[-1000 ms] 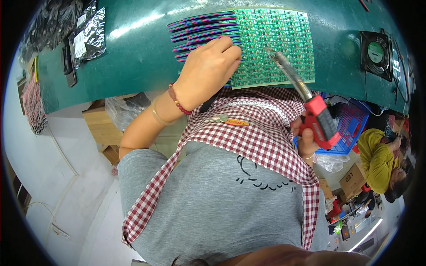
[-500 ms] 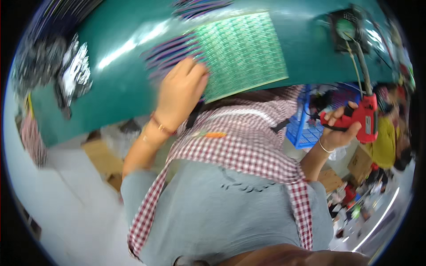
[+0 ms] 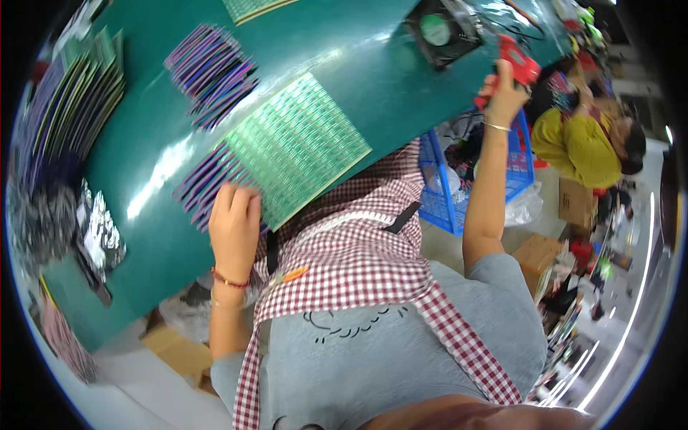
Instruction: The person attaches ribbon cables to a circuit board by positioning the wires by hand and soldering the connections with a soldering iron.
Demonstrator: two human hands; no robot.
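A green circuit board panel (image 3: 301, 147), marked with rows of small pads, lies slanted near the table's front edge. Thin purple and dark strips (image 3: 208, 179) stick out along its left side. My left hand (image 3: 235, 215) rests at the panel's lower left edge, over the strips. Its fingers are closed together, and what lies under the fingertips is hidden. Out to the right, my right hand (image 3: 505, 100) is wrapped round the handle of a red soldering gun (image 3: 519, 63), held up near the table's edge. The gun's tip cannot be made out.
A black fan (image 3: 441, 32) stands at the far right of the green table. More purple strips (image 3: 211, 72) lie behind the panel, and stacked boards (image 3: 72, 107) fill the left side. A blue crate (image 3: 441, 204) sits below the table, and a person in yellow (image 3: 580, 147) is beyond.
The view has swung, so the panel and my left hand appear lower and further left. My right hand has gone up and forward with the soldering gun, whose long barrel showed before.
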